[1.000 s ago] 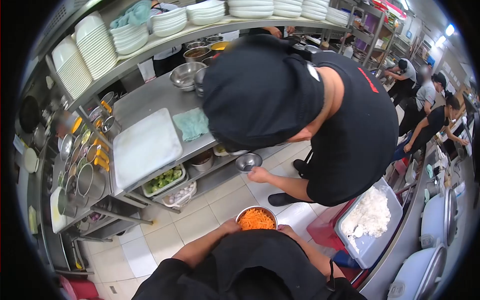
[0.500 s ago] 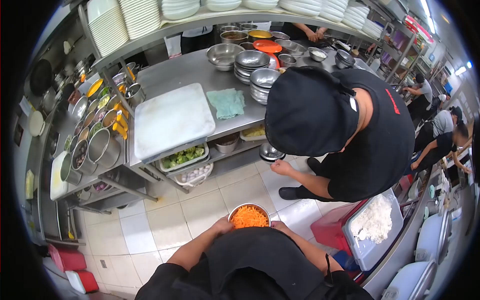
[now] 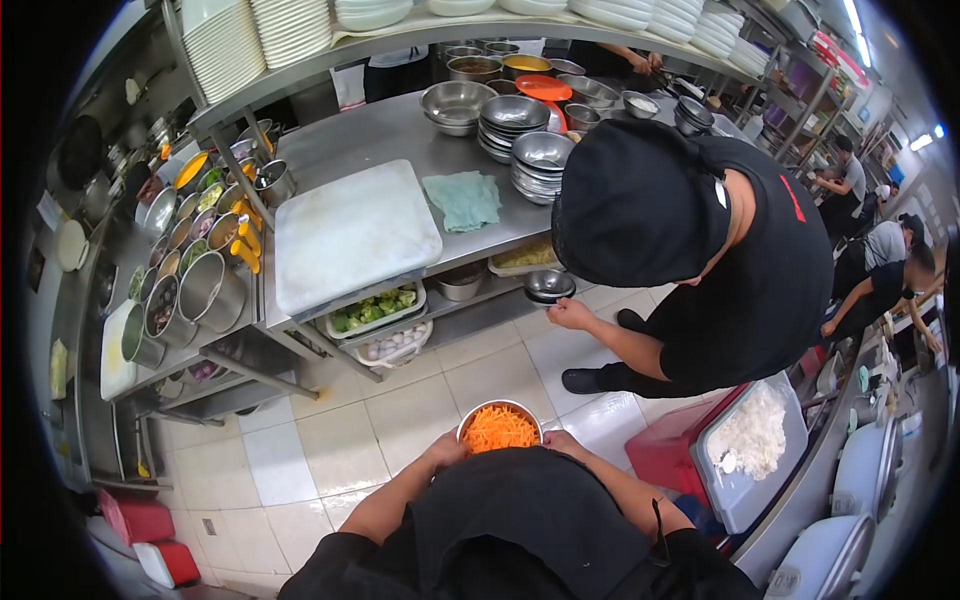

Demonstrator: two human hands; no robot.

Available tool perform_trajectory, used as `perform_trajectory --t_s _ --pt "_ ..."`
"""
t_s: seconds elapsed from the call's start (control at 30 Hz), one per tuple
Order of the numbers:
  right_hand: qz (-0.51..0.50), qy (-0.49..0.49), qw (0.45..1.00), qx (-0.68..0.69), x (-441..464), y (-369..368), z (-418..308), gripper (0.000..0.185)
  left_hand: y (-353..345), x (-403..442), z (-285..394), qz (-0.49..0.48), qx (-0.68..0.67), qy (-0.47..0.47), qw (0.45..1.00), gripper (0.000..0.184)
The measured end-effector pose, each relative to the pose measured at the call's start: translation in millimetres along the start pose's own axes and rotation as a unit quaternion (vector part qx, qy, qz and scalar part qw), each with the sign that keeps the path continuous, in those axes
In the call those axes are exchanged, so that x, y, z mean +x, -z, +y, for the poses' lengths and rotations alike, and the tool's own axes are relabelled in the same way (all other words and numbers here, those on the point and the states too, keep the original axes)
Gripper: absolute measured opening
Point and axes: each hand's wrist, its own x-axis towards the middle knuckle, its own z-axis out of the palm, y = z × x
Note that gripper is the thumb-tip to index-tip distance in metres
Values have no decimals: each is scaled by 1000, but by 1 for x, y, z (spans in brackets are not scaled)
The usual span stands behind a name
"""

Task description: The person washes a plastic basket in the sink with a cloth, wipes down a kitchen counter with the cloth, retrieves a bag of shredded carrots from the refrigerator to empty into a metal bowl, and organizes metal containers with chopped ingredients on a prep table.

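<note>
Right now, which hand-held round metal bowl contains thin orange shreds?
The round silver metal bowl held between the wearer's left hand and right hand; the round dark-grey metal bowl at the co-worker's hand shows none.

1. No word, brand or number can be read clearly
2. Red lettering [image 3: 792, 198] on the upper back of the co-worker's black shirt [image 3: 755, 300], too small and blurred to read
3. White tag [image 3: 721, 193] at the rear of the co-worker's black cap [image 3: 625, 205], any print illegible
4. Pale panel [image 3: 786, 580] on the nearest rice cooker [image 3: 825, 555], its marks too small to make out
</note>
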Motion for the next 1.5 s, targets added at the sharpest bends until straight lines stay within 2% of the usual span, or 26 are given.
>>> perform_trajectory --t_s 0.13,0.17,0.23,0.33,0.43,0.53,0.63,0.83,0.93,1.03,1.13,1.2,1.3,1.4,1.5 --pt "44 -45 997 -39 -13 8 -18 38 -1 11 11 2 -18 -44 999 53" --pt "52 -48 997 -32 -20 12 -25 36 1 10 17 -19 -23 -17 999 53" --pt "70 -51 996 -20 -26 16 -28 32 19 -19 76 -60 -34 36 997 53" --pt "93 -58 994 3 -27 18 -23 26 17 -14 86 -69 -68 61 993 53" --pt "107 -69 992 19 -30 22 -26 27 17 -16 98 -71 -77 45 993 53" --pt "117 -75 990 8 -35 23 -27 27 15 -8 90 -96 -11 45 994 54" --pt "108 -84 991 9 -33 19 -18 28 3 13 60 -72 7 -9 997 56" --pt "85 -87 992 -14 -33 11 -11 32 8 -8 72 -71 31 14 997 57" --pt "77 -97 992 -8 -32 6 -9 34 3 2 52 -59 50 -16 997 57" --pt "68 -97 993 -2 -33 5 -8 34 2 3 45 -72 66 -1 995 56" --pt "63 -92 994 18 -30 0 -5 32 -1 1 37 -54 41 -33 997 55" --pt "58 -93 992 60 -30 -2 -6 30 -1 0 34 -53 43 -22 997 55" --pt "57 -100 991 64 -33 -4 -13 27 0 -2 31 -48 50 -8 998 55" --pt "63 -92 994 5 -26 -5 -10 27 -1 0 21 -44 42 0 998 56" --pt "64 -85 993 47 -19 -4 -7 28 -4 10 9 -56 23 -24 998 57"
